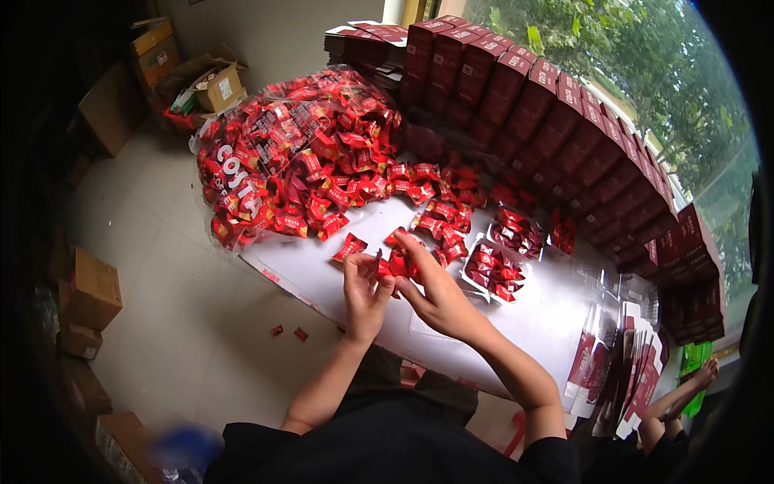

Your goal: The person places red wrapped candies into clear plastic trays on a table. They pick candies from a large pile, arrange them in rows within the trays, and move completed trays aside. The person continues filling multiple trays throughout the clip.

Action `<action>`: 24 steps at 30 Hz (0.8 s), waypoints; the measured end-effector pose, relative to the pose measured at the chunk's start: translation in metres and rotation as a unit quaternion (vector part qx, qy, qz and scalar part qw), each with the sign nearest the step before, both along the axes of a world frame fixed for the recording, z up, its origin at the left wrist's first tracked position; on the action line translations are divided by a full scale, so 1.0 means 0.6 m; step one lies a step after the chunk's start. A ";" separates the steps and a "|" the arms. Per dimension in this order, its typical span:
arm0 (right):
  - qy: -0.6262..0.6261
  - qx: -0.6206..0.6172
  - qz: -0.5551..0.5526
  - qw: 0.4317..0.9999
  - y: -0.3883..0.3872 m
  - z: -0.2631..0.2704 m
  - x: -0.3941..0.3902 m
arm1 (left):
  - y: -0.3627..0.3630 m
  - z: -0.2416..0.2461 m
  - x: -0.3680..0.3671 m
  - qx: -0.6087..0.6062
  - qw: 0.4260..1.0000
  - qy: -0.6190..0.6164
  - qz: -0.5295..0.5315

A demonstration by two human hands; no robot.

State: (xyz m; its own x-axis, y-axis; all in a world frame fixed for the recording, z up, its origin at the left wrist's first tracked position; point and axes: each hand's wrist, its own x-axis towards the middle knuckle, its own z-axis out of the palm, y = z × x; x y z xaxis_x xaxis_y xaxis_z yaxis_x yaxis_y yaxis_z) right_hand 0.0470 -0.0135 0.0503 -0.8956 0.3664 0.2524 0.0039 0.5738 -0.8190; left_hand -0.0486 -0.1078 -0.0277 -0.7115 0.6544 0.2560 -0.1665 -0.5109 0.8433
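Both hands meet above the white table (526, 327) near its front edge. My left hand (366, 290) pinches a small red wrapped packet (396, 264) between thumb and fingers. From the right, my right hand (432, 290) reaches over the same packets, its index finger extended; whether it grips one is unclear. A loose packet (351, 247) lies just beyond my left hand. To the right stand two clear plastic trays, the nearer tray (493, 272) and the farther tray (517, 233), both holding red and dark red packets. More Costa packets (444, 221) are strewn behind my hands.
A large clear bag of red packets (296, 151) covers the table's left end. Rows of maroon Costa boxes (544, 115) line the window side. Flattened cartons (632, 369) stand at right, near another person's arm (677, 393). Cardboard boxes (94, 287) and two fallen packets (301, 334) are on the floor.
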 end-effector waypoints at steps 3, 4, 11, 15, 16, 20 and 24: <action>0.005 -0.077 0.030 0.997 0.003 -0.011 0.006 | 0.008 -0.003 0.003 0.004 0.995 0.083 0.063; 0.010 -0.120 0.040 0.992 0.006 -0.012 0.008 | 0.010 -0.006 0.006 -0.028 0.992 0.111 0.062; -0.002 -0.289 0.039 0.957 0.037 -0.017 0.016 | 0.023 -0.005 -0.009 -0.079 0.965 0.248 0.039; 0.031 -0.259 0.015 0.965 0.034 -0.016 0.021 | 0.028 0.007 -0.023 -0.137 0.899 0.404 0.098; 0.020 -0.214 -0.007 0.977 0.029 -0.006 0.021 | 0.030 0.010 -0.030 -0.156 0.882 0.435 0.096; -0.022 0.049 -0.142 0.988 0.058 0.017 0.010 | 0.032 0.019 -0.066 -0.261 0.797 0.539 0.082; -0.034 0.295 -0.145 0.944 0.088 -0.010 -0.024 | 0.044 0.015 -0.076 -0.294 0.810 0.505 0.051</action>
